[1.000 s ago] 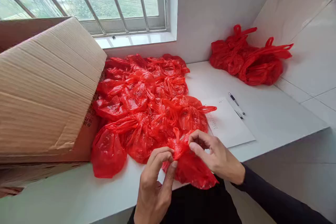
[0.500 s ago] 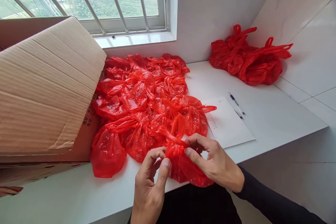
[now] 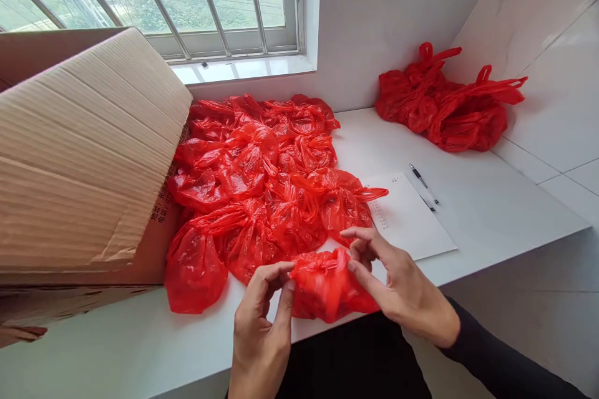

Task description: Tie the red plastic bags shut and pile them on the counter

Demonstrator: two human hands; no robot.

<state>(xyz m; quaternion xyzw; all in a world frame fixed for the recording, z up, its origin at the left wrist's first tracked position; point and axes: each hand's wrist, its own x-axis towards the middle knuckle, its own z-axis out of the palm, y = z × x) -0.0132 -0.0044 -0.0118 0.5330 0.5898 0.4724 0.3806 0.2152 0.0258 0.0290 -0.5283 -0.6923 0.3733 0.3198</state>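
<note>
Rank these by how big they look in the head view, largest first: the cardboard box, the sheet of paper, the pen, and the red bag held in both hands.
1. cardboard box, though it sits near the camera and is cut off by the frame.
2. and 3. sheet of paper and held red bag look alike; the bag is nearer, so no ranking.
4. pen.

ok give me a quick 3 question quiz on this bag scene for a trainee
1. True or false: both hands hold the same small red bag.
2. What lies on the sheet of paper? A) scissors B) pen C) tape
3. On which side of the big pile of red bags does the cardboard box stand?

Key: 1 true: left hand and right hand pinch it. 2 B, pen. 3 left.
</note>
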